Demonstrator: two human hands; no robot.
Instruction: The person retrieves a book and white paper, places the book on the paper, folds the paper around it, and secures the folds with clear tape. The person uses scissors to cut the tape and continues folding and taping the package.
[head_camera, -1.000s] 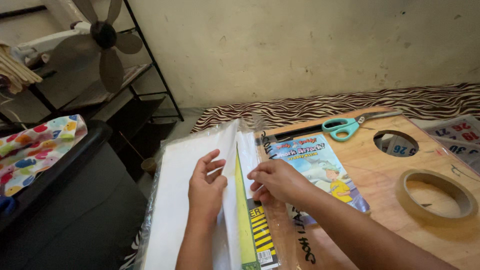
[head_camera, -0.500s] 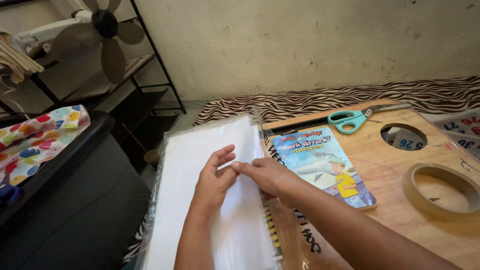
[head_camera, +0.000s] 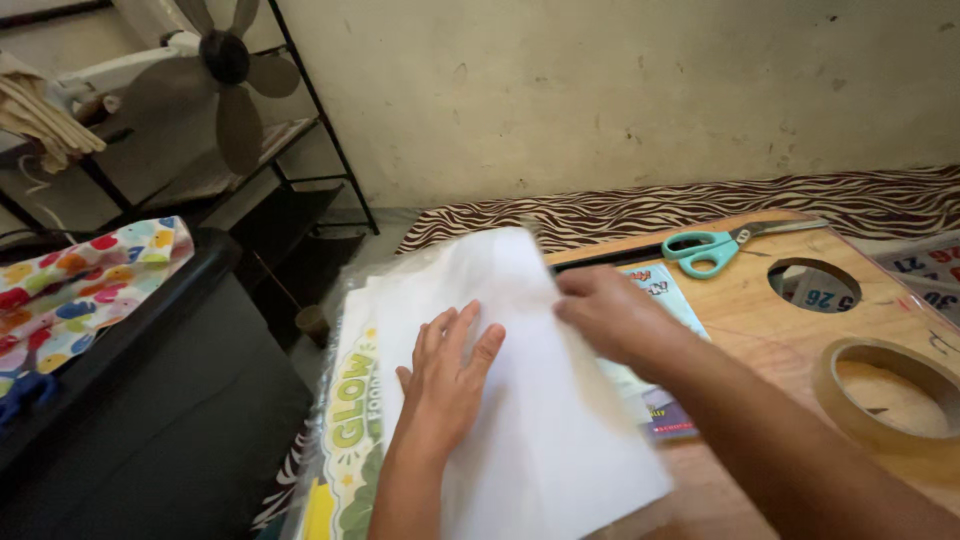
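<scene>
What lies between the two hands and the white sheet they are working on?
Nothing visible does. The left hand lies flat on the white sheet, and the right hand grips its right edge directly. The scissors and the tape roll lie apart on the wooden board.

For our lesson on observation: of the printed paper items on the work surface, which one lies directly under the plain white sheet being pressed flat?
The green-lettered booklet, peeking out at the white sheet's left edge; the blue booklet lies right, behind the right hand.
</scene>
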